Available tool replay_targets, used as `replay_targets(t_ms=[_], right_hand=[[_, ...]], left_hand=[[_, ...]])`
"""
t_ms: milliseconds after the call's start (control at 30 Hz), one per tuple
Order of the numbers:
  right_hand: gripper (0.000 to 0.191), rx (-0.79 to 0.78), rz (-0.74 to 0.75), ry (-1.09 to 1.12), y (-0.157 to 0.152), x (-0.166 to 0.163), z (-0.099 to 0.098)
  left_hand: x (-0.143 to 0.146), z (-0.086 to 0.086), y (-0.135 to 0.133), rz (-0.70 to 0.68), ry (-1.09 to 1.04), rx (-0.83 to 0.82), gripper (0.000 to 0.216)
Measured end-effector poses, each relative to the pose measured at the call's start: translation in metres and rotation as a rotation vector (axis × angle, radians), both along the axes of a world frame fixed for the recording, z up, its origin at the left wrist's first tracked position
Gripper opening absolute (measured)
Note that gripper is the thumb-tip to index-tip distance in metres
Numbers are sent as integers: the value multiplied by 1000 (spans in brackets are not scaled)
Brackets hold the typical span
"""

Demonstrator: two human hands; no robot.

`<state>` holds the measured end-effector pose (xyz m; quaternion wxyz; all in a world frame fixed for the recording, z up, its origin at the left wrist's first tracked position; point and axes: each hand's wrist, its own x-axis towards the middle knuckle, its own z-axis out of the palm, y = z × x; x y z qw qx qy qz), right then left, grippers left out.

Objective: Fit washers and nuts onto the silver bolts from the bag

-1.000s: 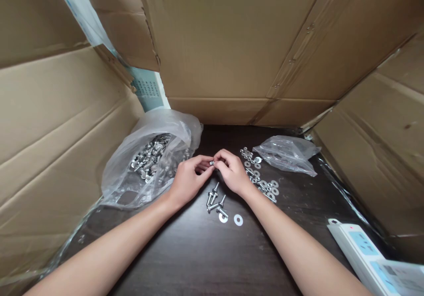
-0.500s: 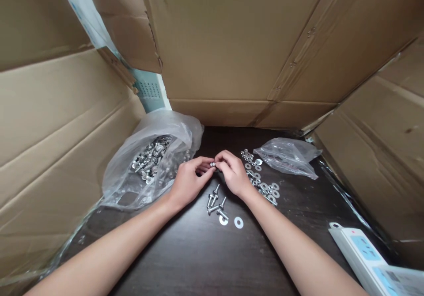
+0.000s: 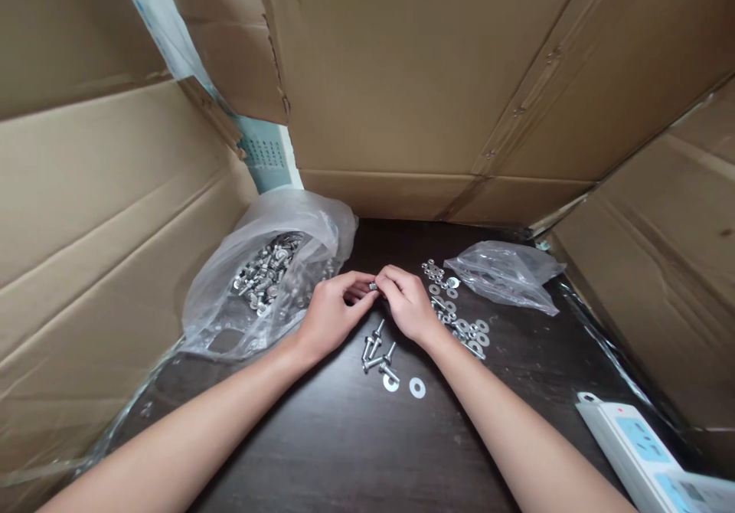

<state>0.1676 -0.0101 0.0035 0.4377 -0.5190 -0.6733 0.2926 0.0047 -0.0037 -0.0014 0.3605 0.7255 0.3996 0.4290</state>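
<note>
My left hand (image 3: pixel 336 310) and my right hand (image 3: pixel 406 302) meet above the middle of the dark table (image 3: pixel 321 436). Between their fingertips they pinch a small bolt (image 3: pixel 373 286), mostly covered by the fingers; a shiny bit of metal shows in the gap. Just below the hands lie several bolts (image 3: pixel 376 344) with nuts or washers on them. Two flat washers (image 3: pixel 417 388) rest at the near side of these, one partly under a bolt. Past my right hand, a spread of nuts, washers and bolts (image 3: pixel 459 321) covers the table.
On the left an open clear plastic bag (image 3: pixel 198 314) holds many bolts (image 3: pixel 269 272). A second plastic bag (image 3: pixel 505 268) lies flat at the back right. A white power strip (image 3: pixel 625 444) sits at the front right. Cardboard walls (image 3: pixel 390 76) enclose the table's back and sides.
The view has shifted slightly, so everything sits a little further right. My fingers have closed further over the bolt, so less of it shows. Loose parts on the table stay put.
</note>
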Motion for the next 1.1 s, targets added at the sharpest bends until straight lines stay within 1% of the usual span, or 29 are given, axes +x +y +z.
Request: replay_targets(t_ms=[100,200,400,567,633,733,800,867,967,1100], right_hand=[[16,25,-8,18,0,1,0],[11,28,1,15,1,1,-1],[28,27,13,-23,2,0,-4],[37,13,-6,-39,1,-1,-3],[36,23,-19,-31,0,-1,-2],[23,45,-14,6,-1,0,0],[14,32,2,25,0,1,0],[11,13,10,24,0,2,-1],[13,18,15,4,1,2,-3],[25,25,29,-21,2,1,-3]], left_hand=[[0,1,0,-1,-4,-4,16],[0,0,-1,-4,-5,-4,16],[-1,0,0,-7,-1,12,16],[0,1,0,-5,-1,-1,17],[0,1,0,0,-3,-6,16],[1,1,-1,-1,-4,-5,15],[1,1,-1,-2,-3,-13,15],[0,1,-1,-3,-2,-19,16],[0,0,-1,-5,1,-8,16],[0,-1,-1,-8,6,-3,16]])
